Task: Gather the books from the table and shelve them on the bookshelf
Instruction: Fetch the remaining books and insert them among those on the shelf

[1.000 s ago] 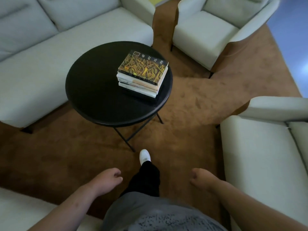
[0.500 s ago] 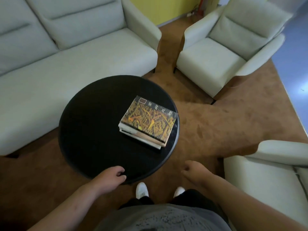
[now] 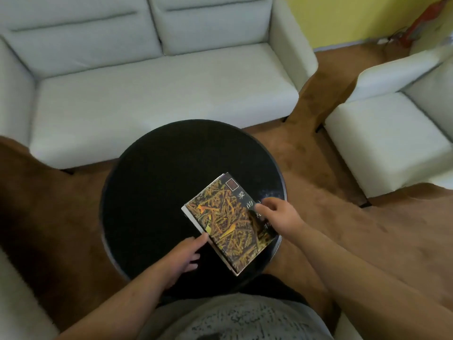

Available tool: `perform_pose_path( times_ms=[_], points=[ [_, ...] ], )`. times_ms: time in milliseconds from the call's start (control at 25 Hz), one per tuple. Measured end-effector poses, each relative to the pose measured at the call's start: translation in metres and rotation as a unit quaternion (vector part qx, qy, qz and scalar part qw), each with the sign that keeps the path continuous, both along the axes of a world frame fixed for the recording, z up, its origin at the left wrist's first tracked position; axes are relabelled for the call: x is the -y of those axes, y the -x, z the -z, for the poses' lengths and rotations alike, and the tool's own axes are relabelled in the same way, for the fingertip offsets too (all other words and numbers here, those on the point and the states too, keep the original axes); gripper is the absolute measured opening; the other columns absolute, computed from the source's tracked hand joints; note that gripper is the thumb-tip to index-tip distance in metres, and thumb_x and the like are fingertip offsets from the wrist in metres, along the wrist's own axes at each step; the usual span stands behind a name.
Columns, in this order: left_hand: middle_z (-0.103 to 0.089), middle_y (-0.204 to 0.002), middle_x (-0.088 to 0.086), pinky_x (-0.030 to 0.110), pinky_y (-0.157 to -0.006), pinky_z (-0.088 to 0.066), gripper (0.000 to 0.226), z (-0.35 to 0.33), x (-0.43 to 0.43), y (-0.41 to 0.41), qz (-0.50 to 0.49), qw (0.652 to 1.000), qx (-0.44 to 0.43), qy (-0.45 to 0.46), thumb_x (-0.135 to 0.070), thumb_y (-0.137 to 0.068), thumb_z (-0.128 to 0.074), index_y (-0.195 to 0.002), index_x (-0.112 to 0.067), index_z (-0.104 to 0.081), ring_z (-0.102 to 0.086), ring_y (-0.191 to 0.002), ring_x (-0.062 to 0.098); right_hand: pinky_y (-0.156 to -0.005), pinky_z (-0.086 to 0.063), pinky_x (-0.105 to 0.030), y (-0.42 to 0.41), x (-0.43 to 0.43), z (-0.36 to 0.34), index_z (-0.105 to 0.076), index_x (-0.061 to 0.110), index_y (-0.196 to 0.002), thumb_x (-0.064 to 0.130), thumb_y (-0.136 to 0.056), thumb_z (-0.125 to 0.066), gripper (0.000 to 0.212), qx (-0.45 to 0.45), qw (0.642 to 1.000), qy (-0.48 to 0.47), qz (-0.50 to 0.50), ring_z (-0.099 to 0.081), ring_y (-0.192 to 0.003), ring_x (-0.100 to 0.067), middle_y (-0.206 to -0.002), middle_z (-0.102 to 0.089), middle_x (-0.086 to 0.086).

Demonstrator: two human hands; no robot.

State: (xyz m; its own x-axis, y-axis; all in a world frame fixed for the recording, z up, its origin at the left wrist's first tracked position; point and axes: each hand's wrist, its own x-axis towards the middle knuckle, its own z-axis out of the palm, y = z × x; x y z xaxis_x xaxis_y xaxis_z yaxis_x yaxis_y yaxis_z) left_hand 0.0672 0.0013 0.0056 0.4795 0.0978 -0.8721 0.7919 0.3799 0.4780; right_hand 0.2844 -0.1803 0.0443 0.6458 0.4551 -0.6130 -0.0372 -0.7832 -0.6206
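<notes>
A stack of books (image 3: 228, 224) lies on the near right part of a round black table (image 3: 159, 182); the top cover shows a dark yellow-orange pattern with white characters. My left hand (image 3: 185, 253) reaches over the table with its fingers stretched out, the fingertips touching the stack's left edge. My right hand (image 3: 278, 213) hovers at the stack's right edge with its fingers loosely bent over the top cover. I cannot tell if it grips anything. No bookshelf is in view.
A pale grey sofa (image 3: 152, 87) stands behind the table and a matching armchair (image 3: 392, 133) at the right. Brown carpet (image 3: 343, 217) covers the floor. A yellow wall (image 3: 355, 18) rises at the back right. More pale seating shows at the bottom left corner (image 3: 22, 310).
I have stepped up to the table, so it now sits right in front of me. Both hands have risen from my sides and reached the book stack.
</notes>
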Motion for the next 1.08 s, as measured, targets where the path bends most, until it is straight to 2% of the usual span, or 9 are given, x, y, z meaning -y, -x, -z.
perform_pose_path(
  times_ms=[120,200,280,400,560,720,840,1000,1080],
  points=[
    [-0.053,-0.136,0.0,0.046,-0.114,-0.037,0.105,0.008,0.028,-0.014,-0.131,0.991,0.009,0.023,-0.076,-0.055,-0.071,-0.139,-0.02,-0.042,-0.048,-0.121,0.022,-0.1,-0.053,-0.042,-0.026,-0.024,0.017,-0.064,0.016,-0.123,0.048,-0.092,-0.065,0.045,-0.202,0.978,0.002,-0.053,-0.069,-0.104,-0.022,-0.113,-0.072,-0.002],
    [-0.063,-0.133,0.005,0.049,-0.115,-0.032,0.093,0.015,0.042,-0.024,-0.228,0.973,0.02,0.041,-0.066,-0.061,-0.074,-0.136,-0.016,-0.049,-0.054,-0.121,0.023,-0.086,-0.058,-0.029,-0.031,-0.032,0.02,-0.062,0.017,-0.123,0.042,-0.093,-0.065,0.039,-0.274,0.959,-0.008,-0.069,-0.071,-0.092,-0.016,-0.104,-0.073,0.0],
    [-0.07,-0.125,0.008,0.049,-0.105,-0.042,0.092,0.02,0.055,-0.035,-0.328,0.942,0.03,0.064,-0.06,-0.06,-0.081,-0.135,-0.016,-0.053,-0.061,-0.12,0.028,-0.077,-0.057,-0.025,-0.032,-0.036,0.027,-0.061,0.018,-0.119,0.039,-0.094,-0.065,0.032,-0.319,0.945,-0.016,-0.069,-0.072,-0.086,-0.015,-0.099,-0.075,0.001],
    [-0.073,-0.12,0.011,0.048,-0.091,-0.052,0.078,0.022,0.069,-0.05,-0.412,0.908,0.043,0.061,-0.054,-0.066,-0.077,-0.132,-0.018,-0.057,-0.066,-0.114,0.032,-0.083,-0.058,-0.038,-0.036,-0.04,0.033,-0.06,0.021,-0.114,0.035,-0.096,-0.064,0.024,-0.389,0.92,-0.033,-0.043,-0.073,-0.09,-0.025,-0.098,-0.077,-0.006],
    [-0.072,-0.122,0.011,0.053,-0.094,-0.053,0.107,0.027,0.073,-0.052,-0.421,0.906,0.037,0.031,-0.066,-0.045,-0.088,-0.134,-0.019,-0.054,-0.068,-0.112,0.032,-0.083,-0.056,-0.041,-0.04,-0.038,0.04,-0.05,0.025,-0.125,0.037,-0.094,-0.065,0.036,-0.405,0.913,-0.026,-0.053,-0.07,-0.101,-0.029,-0.115,-0.07,-0.01],
    [-0.073,-0.121,0.008,0.051,-0.096,-0.051,0.081,0.024,0.098,-0.051,-0.403,0.913,0.062,0.032,-0.058,-0.063,-0.08,-0.131,-0.019,-0.057,-0.068,-0.113,0.029,-0.088,-0.058,-0.042,-0.045,-0.012,0.043,-0.053,0.025,-0.131,0.04,-0.094,-0.063,0.041,-0.399,0.915,-0.015,-0.054,-0.072,-0.102,-0.028,-0.114,-0.073,-0.008],
    [-0.072,-0.124,0.006,0.055,-0.104,-0.048,0.088,0.027,0.132,-0.051,-0.354,0.932,0.068,0.031,-0.066,-0.059,-0.083,-0.131,-0.022,-0.059,-0.068,-0.116,0.028,-0.067,-0.061,-0.028,-0.049,0.028,0.043,-0.058,0.024,-0.122,0.04,-0.095,-0.061,0.031,-0.411,0.911,-0.034,-0.02,-0.076,-0.088,-0.018,-0.104,-0.076,-0.004],
    [-0.063,-0.138,0.01,0.059,-0.108,-0.042,0.074,0.04,0.165,-0.032,-0.34,0.935,0.074,0.063,-0.063,-0.076,-0.076,-0.138,-0.027,-0.056,-0.062,-0.125,0.031,-0.094,-0.057,-0.042,-0.039,0.082,0.062,-0.051,0.028,-0.137,0.065,-0.061,-0.084,0.091,-0.414,0.909,-0.049,-0.015,-0.071,-0.11,-0.022,-0.124,-0.072,-0.003],
    [-0.062,-0.14,0.008,0.059,-0.111,-0.038,0.07,0.043,0.177,-0.026,-0.34,0.934,0.082,0.076,-0.062,-0.08,-0.071,-0.139,-0.03,-0.054,-0.059,-0.129,0.03,-0.089,-0.058,-0.04,-0.035,0.09,0.067,-0.049,0.029,-0.138,0.064,-0.055,-0.086,0.098,-0.421,0.904,-0.07,-0.004,-0.071,-0.111,-0.023,-0.127,-0.07,-0.004]
  ],
)
